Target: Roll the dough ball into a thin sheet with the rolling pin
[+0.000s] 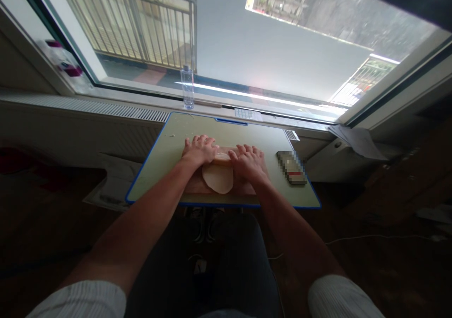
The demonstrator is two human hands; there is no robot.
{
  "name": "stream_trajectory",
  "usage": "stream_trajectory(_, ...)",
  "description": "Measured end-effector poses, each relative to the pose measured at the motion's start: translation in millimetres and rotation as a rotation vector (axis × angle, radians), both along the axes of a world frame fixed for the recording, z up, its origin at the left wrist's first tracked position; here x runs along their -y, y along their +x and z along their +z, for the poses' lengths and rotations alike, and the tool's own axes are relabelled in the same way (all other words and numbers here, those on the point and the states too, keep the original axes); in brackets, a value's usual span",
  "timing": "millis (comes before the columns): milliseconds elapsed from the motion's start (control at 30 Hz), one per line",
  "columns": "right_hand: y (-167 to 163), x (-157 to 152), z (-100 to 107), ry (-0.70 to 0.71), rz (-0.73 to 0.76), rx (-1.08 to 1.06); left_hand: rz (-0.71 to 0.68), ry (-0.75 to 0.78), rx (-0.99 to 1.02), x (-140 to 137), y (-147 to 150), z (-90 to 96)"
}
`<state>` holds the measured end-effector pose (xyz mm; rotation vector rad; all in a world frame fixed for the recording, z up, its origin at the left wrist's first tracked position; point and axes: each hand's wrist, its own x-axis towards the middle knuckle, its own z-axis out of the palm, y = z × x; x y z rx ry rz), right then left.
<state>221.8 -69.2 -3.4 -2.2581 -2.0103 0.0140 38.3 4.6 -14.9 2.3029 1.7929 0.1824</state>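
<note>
A flattened, rounded sheet of pale dough lies on a brown wooden board in the middle of a small table. Across its far part runs a light wooden rolling pin, of which only the middle shows. Over the pin's left end rests my left hand, fingers stretched forward and apart. My right hand lies over the other end in the same way, palm down with spread fingers. Both hands hide the ends of the pin and part of the board.
The pale green table has a blue rim. A blurred-out phone-like object lies at its right. Small dough crumbs are at the far left. Behind, a clear bottle stands on the windowsill, with another bottle further left.
</note>
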Motion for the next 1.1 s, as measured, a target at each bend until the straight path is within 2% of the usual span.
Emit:
stream_trajectory(200,8,-37,4,-0.090,-0.044,-0.075,0.017,-0.018,0.002,-34,7,-0.9)
stream_trajectory(367,11,-52,3,-0.122,-0.072,-0.104,0.060,0.040,0.031,-40,11,1.6)
stream_trajectory(600,3,-21,2,-0.022,-0.020,-0.028,0.035,0.131,0.020,-13,6,3.2)
stream_trajectory(800,-8,14,1,0.023,-0.008,0.052,0.044,0.104,-0.008,18,0,4.1)
stream_trajectory(900,-11,27,-5,0.070,0.012,0.063,0.050,0.142,-0.007,32,-2,1.1)
stream_trajectory(1100,-11,35,-14,0.103,0.001,0.040,0.051,0.143,-0.013,40,-5,-1.5)
